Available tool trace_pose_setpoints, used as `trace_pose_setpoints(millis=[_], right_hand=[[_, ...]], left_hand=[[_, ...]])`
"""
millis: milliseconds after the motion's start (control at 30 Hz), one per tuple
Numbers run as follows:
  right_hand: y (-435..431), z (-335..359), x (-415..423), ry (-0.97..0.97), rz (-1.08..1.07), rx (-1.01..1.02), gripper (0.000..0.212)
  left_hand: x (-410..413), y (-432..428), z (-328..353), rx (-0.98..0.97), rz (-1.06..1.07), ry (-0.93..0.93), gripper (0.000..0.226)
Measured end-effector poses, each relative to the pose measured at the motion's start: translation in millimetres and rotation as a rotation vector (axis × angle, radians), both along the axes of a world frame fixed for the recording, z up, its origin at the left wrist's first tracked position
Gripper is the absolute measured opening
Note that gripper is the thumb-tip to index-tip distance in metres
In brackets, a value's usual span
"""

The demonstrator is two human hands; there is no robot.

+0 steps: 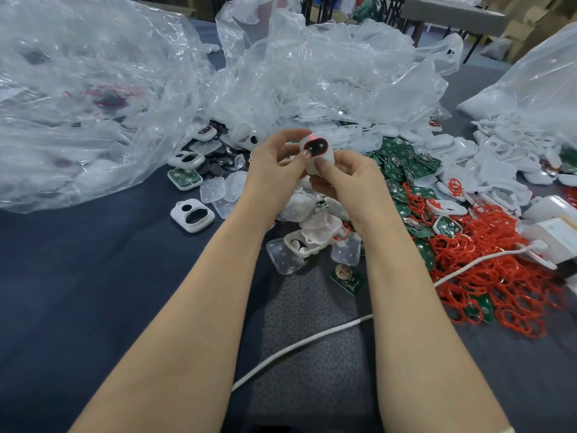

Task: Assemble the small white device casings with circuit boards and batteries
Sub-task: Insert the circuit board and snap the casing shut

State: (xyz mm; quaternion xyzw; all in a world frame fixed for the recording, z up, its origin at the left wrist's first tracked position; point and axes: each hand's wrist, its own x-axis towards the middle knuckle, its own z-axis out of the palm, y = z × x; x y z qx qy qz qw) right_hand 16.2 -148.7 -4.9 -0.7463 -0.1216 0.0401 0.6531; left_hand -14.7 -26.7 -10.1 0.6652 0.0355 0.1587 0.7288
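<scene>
Both left hand (274, 164) and right hand (349, 179) pinch white casing (326, 156), window facing camera, long axis seemingly upright

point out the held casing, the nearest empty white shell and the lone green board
held casing (315, 148), head view, dark window
nearest empty white shell (176, 213), head view, left rim
lone green board (352, 282), head view, green face

White casing (318, 151), green boards (402, 164), red rings (487, 260)

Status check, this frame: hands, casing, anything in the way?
Left hand and right hand both pinching small white plastic casing with red-ringed dark window. Casing held above heap of clear and white plastic parts. Nothing blocking; white cable lies under forearms.
</scene>
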Motion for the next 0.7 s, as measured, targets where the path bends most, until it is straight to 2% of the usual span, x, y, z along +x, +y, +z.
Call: trace_pose_setpoints(millis=[100, 233, 300, 400, 500, 600, 700], right_hand=[[3.1, -0.9, -0.5, -0.056, -0.064, -0.074, 0.013], [11.4, -6.3, -4.7, -0.375, -0.191, -0.425, 0.011], [17.3, -8.4, -7.0, -0.465, -0.182, -0.514, 0.021], [21.1, -7.1, -8.7, -0.488, -0.099, -0.498, 0.041], [18.8, -2.6, -9.5, -0.453, -0.021, -0.394, 0.034], [15.6, -0.7, -6.9, -0.405, -0.065, -0.301, 0.027], [13.6, -1.9, -5.6, -0.423, -0.129, -0.303, 0.026]], left_hand=[[-0.1, -2.9, -0.3, 0.029, 0.036, 0.005, 0.021], [2.6, -7.6, -2.1, 0.096, 0.020, 0.093, 0.051], [4.4, -9.3, -1.4, 0.032, -0.002, 0.139, 0.044], [4.6, -8.0, 0.3, -0.206, -0.027, 0.123, 0.026], [3.2, -2.7, 3.0, -0.494, -0.051, 0.127, 0.022], [3.7, 0.2, 3.7, -0.575, -0.040, 0.164, 0.025], [3.3, -1.2, 4.9, -0.614, -0.100, 0.164, 0.032]])
